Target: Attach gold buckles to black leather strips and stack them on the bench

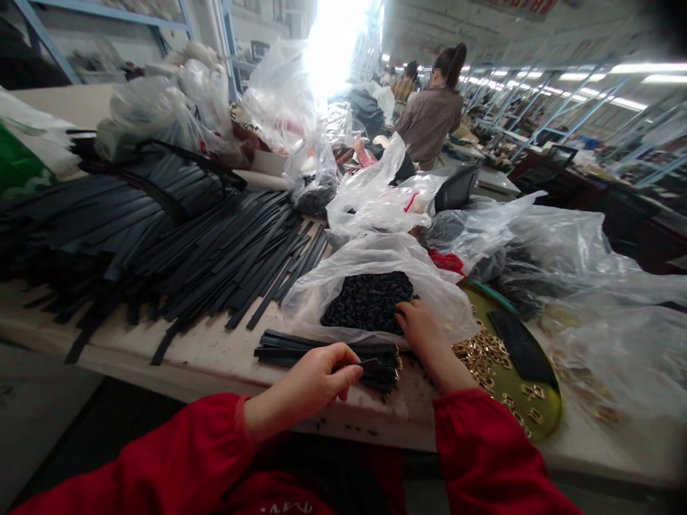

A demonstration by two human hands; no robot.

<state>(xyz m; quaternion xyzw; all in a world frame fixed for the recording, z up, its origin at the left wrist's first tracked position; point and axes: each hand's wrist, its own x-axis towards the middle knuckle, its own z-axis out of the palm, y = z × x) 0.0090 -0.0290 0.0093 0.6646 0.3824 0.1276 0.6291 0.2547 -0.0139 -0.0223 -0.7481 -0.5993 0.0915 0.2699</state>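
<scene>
My left hand (325,375) is closed in a pinch on a short black strap (369,364), whose end sticks out past the thumb. Under and behind it lies a bundle of black straps (284,343) with gold metal fittings (398,361) at the right ends. My right hand (421,325) reaches into an opened clear plastic bag (305,300) of small black pieces (365,300). Its fingers curl down at the right edge of the pile, and the fingertips are partly hidden; any piece between them is too small to make out.
A round yellow-green tray (550,408) at right holds gold buckles (483,354) and a dark flat block (520,343). Long black strips (215,250) cover the table's left. Plastic bags (386,193) crowd the back. A person (429,121) is farther off, facing away.
</scene>
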